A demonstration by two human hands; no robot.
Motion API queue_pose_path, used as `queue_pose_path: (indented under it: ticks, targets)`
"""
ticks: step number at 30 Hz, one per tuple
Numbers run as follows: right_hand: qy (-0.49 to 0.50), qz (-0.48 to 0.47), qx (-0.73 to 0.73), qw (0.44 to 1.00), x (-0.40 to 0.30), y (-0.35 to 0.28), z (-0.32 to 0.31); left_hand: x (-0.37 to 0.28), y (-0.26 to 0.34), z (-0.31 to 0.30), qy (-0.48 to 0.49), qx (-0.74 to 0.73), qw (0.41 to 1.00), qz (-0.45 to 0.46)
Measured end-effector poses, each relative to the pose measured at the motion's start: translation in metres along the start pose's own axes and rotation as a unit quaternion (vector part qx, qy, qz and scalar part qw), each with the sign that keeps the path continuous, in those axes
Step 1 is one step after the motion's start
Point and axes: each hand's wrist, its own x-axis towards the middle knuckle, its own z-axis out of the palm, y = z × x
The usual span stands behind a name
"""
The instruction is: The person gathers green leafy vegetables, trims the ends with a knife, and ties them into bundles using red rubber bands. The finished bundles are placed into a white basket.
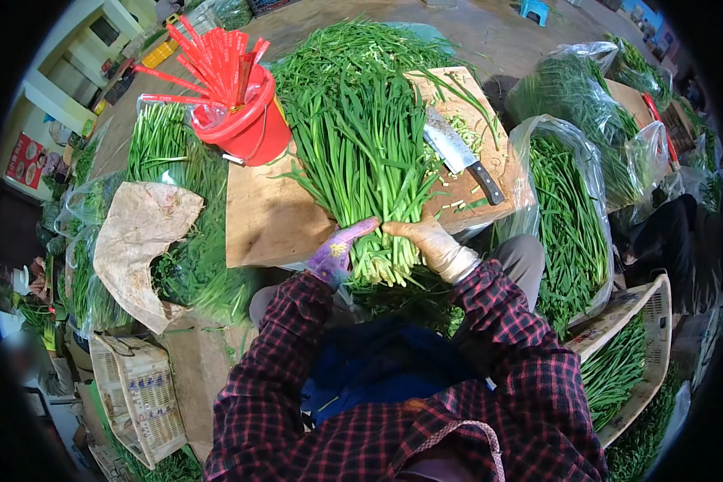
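A thick bunch of green garlic chives (361, 175) lies over the near edge of a wooden board (265, 223), its pale cut ends pointing towards me. My left hand (337, 250), in a purple patterned glove, grips the bunch from the left. From the right, my right hand (437, 244), in a whitish stained glove, clasps it too, and the thumbs nearly meet on top. A cleaver (455, 144) with a dark riveted handle rests on the board right of the bunch, among short trimmed stem ends (467, 135). The fingers beneath the bunch are hidden.
A red bucket (247, 126) holding red printed strips (217, 60) stands at the board's left. Loose greens (361, 45) pile up behind. Plastic bags of chives (566, 223) and a plastic crate (657, 355) line my right; another crate (150, 397) stands at lower left.
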Motion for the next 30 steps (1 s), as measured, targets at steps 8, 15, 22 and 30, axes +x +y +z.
queue_pose_path:
  ticks: [8,15,22,30]
  targets:
    - [-0.021,0.062,0.206,0.976,-0.012,-0.005,-0.023,-0.004,0.001,-0.038,-0.075,-0.080,0.987,-0.114]
    - [0.049,-0.038,0.026,0.998,0.005,0.013,0.005,0.003,-0.023,-0.011,-0.030,0.176,0.976,0.127]
    - [-0.044,0.022,0.215,0.975,-0.015,0.011,-0.021,0.000,-0.016,-0.038,-0.028,0.080,0.995,0.051]
    - [0.016,0.028,0.355,0.934,-0.033,-0.012,-0.046,-0.037,0.030,-0.135,0.056,0.072,0.993,0.081]
